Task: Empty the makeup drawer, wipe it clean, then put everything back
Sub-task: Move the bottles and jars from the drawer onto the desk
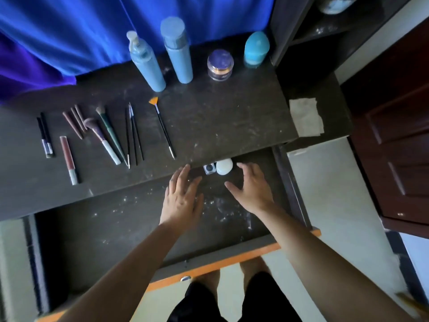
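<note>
Drawer (130, 228): rear section hidden under the tabletop (220, 126); front corner at 7 o'clock cut by the bottom edge.

White jar (224, 167) and small square pot (208, 169), at the drawer's 12 o'clock: both partly under the tabletop edge. Pot contents too small to tell.

Pale container (334, 5), 1 o'clock: cut by the top edge, blurred.

Yellowish object (412, 303), 5 o'clock: blurred, cut off, unidentifiable.

Purple-lidded jar (220, 65): side marking too small to read.

Frame margin at 8 o'clock: smeared.

Drawer (104, 228) left half free; white jar (224, 166) + sm. pot (209, 169) at back, partly under tabletop (220, 126) edge.
</note>
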A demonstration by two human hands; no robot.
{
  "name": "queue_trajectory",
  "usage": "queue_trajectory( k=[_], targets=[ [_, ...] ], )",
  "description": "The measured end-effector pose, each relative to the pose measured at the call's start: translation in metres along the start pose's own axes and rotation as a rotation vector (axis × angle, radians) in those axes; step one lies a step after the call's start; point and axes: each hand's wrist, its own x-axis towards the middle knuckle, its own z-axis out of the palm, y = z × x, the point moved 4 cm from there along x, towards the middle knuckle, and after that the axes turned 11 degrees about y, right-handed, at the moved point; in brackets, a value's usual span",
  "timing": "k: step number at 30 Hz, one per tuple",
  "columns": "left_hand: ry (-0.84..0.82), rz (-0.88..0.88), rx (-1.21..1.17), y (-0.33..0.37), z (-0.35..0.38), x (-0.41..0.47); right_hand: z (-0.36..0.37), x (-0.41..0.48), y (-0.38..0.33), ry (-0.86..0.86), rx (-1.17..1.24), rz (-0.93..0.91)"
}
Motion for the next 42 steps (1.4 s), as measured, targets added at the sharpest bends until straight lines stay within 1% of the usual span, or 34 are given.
queue_trajectory(
  k=[2, 4, 6, 8, 11, 14, 16, 18, 20, 22, 23, 25, 27, 29, 30, 33, 36, 39, 42],
  targets=[
    [0.023, 0.032, 0.032, -0.001, 0.008, -0.003, 0.019, 0.01, -0.003, -0.02, -0.016, -0.006],
    [0.096, 0.022, 0.04, -0.001, 0.013, -0.004, 0.036, 0.021, -0.007, 0.027, -0.052, -0.037],
    [0.122, 0.002, 0.034, -0.003, 0.019, -0.006, 0.048, 0.028, -0.008, 0.061, -0.102, -0.071],
    [0.054, -0.057, 0.02, -0.008, 0.031, -0.01, 0.054, 0.027, -0.004, 0.091, -0.109, -0.087],
    [-0.092, -0.241, -0.008, -0.021, 0.05, -0.013, 0.051, 0.009, 0.008, 0.144, -0.084, -0.11],
    [-0.128, -0.29, -0.032, -0.019, 0.064, 0.0, 0.046, -0.015, 0.024, 0.127, -0.118, -0.12],
    [-0.142, -0.293, -0.015, -0.012, 0.073, 0.016, 0.043, -0.026, 0.035, 0.14, -0.127, -0.13],
    [-0.156, -0.253, 0.01, -0.004, 0.085, 0.026, 0.04, -0.032, 0.043, 0.157, -0.12, -0.135],
    [-0.109, -0.169, -0.009, 0.003, 0.095, 0.025, 0.039, -0.037, 0.048, 0.163, -0.122, -0.128],
    [-0.028, -0.103, -0.035, 0.008, 0.098, 0.013, 0.039, -0.041, 0.05, 0.155, -0.123, -0.106],
    [0.009, -0.085, -0.038, 0.01, 0.098, 0.005, 0.038, -0.042, 0.05, 0.148, -0.121, -0.093],
    [0.03, -0.09, -0.029, 0.011, 0.094, -0.011, 0.035, -0.044, 0.049, 0.12, -0.11, -0.067],
    [0.01, -0.164, -0.033, 0.008, 0.085, -0.02, 0.032, -0.044, 0.047, 0.06, -0.105, -0.041],
    [-0.064, -0.24, -0.038, 0.006, 0.079, -0.025, 0.03, -0.043, 0.046, -0.009, -0.121, -0.032],
    [-0.101, -0.252, -0.049, 0.007, 0.077, -0.025, 0.028, -0.043, 0.046, -0.033, -0.131, -0.039],
    [-0.159, -0.195, -0.09, 0.016, 0.078, -0.014, 0.022, -0.04, 0.05, -0.045, -0.151, -0.041],
    [-0.234, -0.126, -0.08, 0.027, 0.092, -0.004, 0.014, -0.042, 0.061, -0.024, -0.151, 0.031],
    [-0.176, -0.103, -0.153, 0.039, 0.102, 0.0, 0.006, -0.048, 0.072, -0.008, -0.12, 0.073],
    [-0.133, -0.178, -0.21, 0.047, 0.091, 0.002, -0.008, -0.049, 0.07, 0.004, -0.111, 0.041]
  ],
)
